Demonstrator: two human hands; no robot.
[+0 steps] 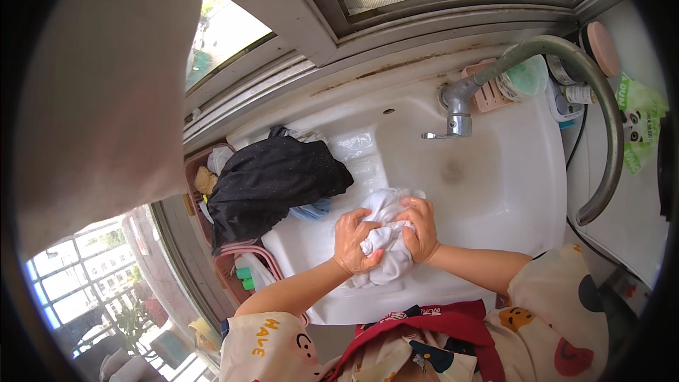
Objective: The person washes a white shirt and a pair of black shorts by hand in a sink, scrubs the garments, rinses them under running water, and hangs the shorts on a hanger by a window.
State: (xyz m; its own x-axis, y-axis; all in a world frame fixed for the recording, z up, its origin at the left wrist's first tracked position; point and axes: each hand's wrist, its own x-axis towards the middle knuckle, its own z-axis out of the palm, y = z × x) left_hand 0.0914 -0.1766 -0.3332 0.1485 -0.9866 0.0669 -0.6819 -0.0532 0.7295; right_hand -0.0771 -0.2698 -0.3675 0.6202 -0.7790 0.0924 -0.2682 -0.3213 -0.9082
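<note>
A wet, bunched white cloth (390, 262) lies over the ribbed washboard side of a white ceramic laundry sink (536, 185), near its front. My left hand (356, 241) grips the cloth from the left, fingers curled into its folds. From the right, my right hand (421, 228) clutches the same cloth. Both hands look wet, and some suds cling around the fabric. Left of them, a dark dotted garment (276, 180) is heaped on the sink's edge, with a light blue cloth (313, 209) partly hidden beneath it.
A metal faucet (457, 101) with a long curved spout (610, 116) arches over the right side. A pink soap dish (488, 93) and a tub (525, 77) stand behind it. Pink baskets (273, 262) line the left edge. A window frame (424, 26) runs along the back.
</note>
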